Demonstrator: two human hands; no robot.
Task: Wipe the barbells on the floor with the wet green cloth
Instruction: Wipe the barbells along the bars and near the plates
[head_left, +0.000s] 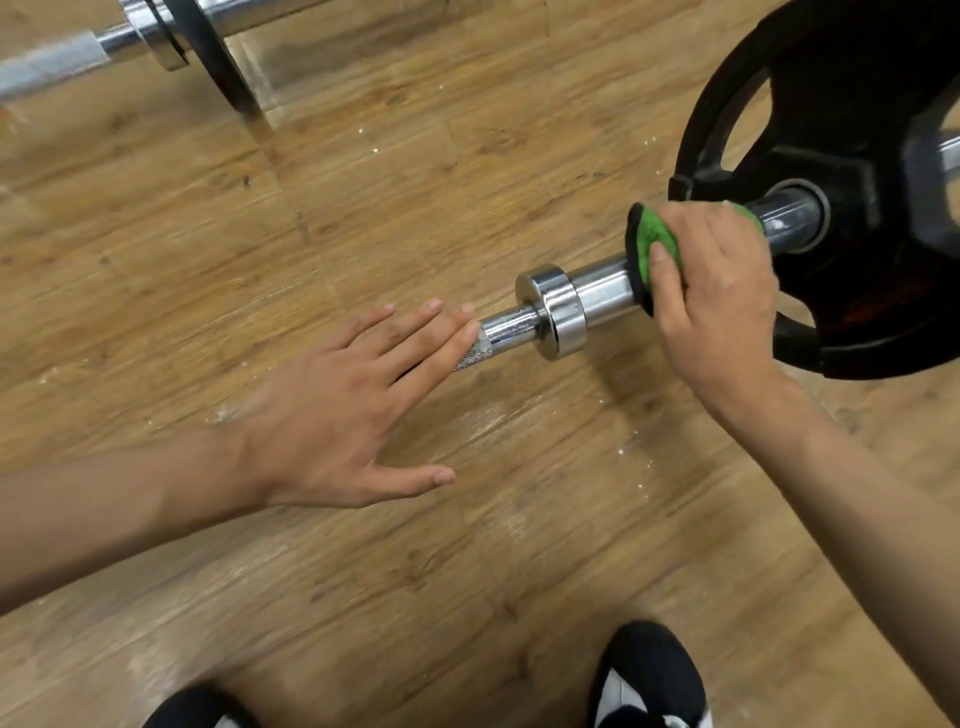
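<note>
1. The cloth (649, 244) is bright green with a black edge.
2. The bar (605, 291) is shiny silver chrome, and its thin part at frame centre bears a fine cross-hatched knurl.
3. The plate (857, 130) at right is black, with a rusty orange tinge low on its face.
4. The floor (415, 208) is warm brown wood grain, flecked with small white specks.
5. The second bar (52, 67), upper left, is dull silver, and the far plate (208, 52) is black.
6. The shoes (649, 675) at the lower edge are black with white.
</note>
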